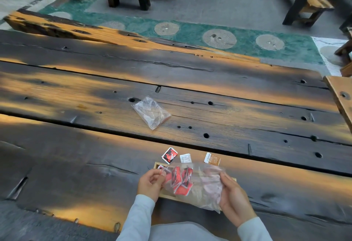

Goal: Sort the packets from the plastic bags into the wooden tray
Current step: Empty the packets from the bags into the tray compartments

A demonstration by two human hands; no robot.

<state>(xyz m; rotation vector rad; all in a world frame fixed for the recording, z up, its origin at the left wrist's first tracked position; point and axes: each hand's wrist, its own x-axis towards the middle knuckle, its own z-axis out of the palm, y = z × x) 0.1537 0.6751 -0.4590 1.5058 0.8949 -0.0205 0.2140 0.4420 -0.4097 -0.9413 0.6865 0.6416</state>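
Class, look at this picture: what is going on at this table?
A person holds a clear plastic bag of red packets in both hands, left hand and right hand, over a wooden tray. Three loose packets, red-black, white and brown, lie beyond the tray. A second bag rests farther out on the table.

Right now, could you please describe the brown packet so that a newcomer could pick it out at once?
Start at the wooden tray near the table's front edge, under the plastic bag held in both hands. Just beyond its far side, three loose packets lie in a row. The brown packet is the rightmost, tan with a white end, unlike the red and black packet and the white packet.
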